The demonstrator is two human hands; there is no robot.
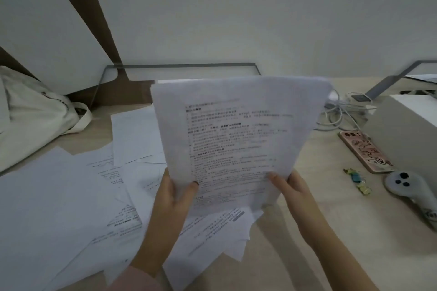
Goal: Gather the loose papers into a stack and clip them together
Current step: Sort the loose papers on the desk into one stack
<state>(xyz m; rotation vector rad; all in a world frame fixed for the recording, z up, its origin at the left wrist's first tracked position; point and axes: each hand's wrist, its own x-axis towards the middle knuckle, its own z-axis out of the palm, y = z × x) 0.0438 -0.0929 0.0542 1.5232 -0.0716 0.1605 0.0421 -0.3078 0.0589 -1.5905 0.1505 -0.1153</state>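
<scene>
Right side of the desk point(331, 231): phone point(365, 152), white controller point(406, 186), cables point(340, 111), small clips point(357, 181) near the phone. Tote bag point(35, 113) far left. Loose sheets point(71, 196) spread under and left of your hands. Stack point(236, 139) is up off the desk, centre, long axis upright, print facing you. Your left hand point(172, 196) pinches its lower left edge, your right hand point(293, 186) its lower right, thumbs in front.

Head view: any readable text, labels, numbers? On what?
None legible.
held stack: printed lines, too blurred to read.
loose papers on the desk: print, too blurred.
tote bag: dark script, too small to read.
phone case: cartoon drawing, no words discernible.
</scene>
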